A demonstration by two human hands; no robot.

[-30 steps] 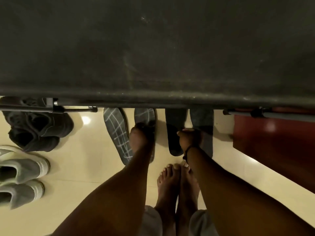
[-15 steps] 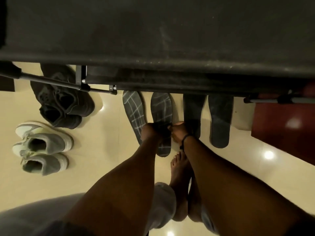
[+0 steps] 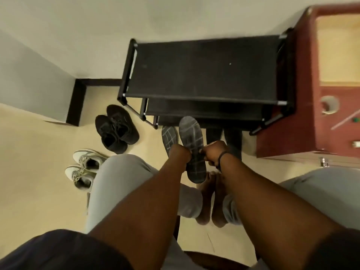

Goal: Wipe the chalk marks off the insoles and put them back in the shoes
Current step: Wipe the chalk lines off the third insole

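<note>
A dark insole [image 3: 191, 147] crossed with chalk lines is lifted off the floor, the left hand [image 3: 180, 154] gripping one long edge and the right hand [image 3: 213, 152] the other. A second chalked insole [image 3: 169, 138] lies beneath on the cream floor [image 3: 39, 172], before the black shoe rack [image 3: 204, 71], with black shoes [image 3: 115, 129] and grey sneakers [image 3: 84, 166] farther left.

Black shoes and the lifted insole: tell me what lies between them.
In the head view, between the black shoes and the lifted insole lies a second chalk-marked insole on bare floor.
</note>
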